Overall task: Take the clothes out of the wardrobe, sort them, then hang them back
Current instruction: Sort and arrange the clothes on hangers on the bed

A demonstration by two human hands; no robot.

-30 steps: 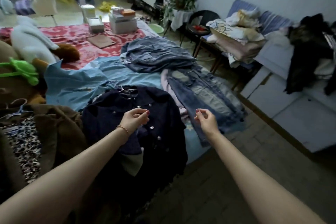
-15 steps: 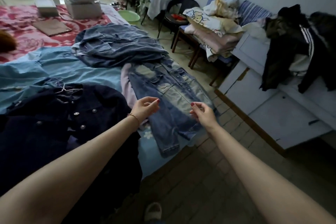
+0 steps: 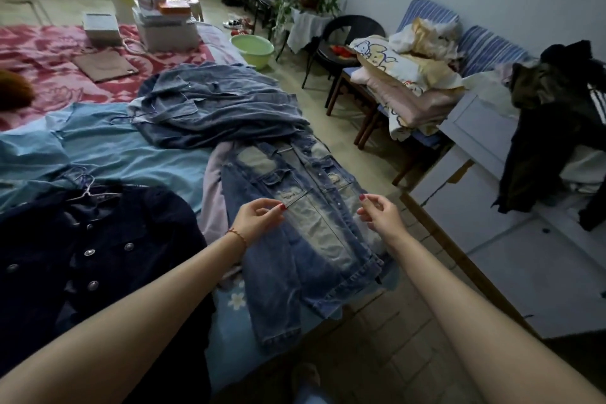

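Both hands over the washed denim jacket [image 3: 305, 226], centre of frame, lying flat on the bed with its hem hanging off the bed edge toward the floor. Left hand [image 3: 259, 220]: fingers loosely curled, thumb and index tips close together right at the jacket's left chest seam; can't tell if they actually pinch cloth or just hover above it. Thin bracelet [image 3: 237, 235] on that wrist. Right hand [image 3: 382, 216]: fingers curled, thumb and index nearly meeting, above the jacket's right front; contact also unclear, nothing visibly lifted. Other clothes on the bed: dark navy jacket [image 3: 98, 252] with metal buttons, lower left, on a wire hanger [image 3: 86, 188]; light blue garment [image 3: 108, 147] spread left of centre; grey-blue denim garment [image 3: 213, 108] crumpled just above the washed jacket, touching its collar end. Green basin [image 3: 252, 46] on the floor, upper centre. Dark clothes [image 3: 554, 128] draped over a white cabinet [image 3: 492, 207], right side.
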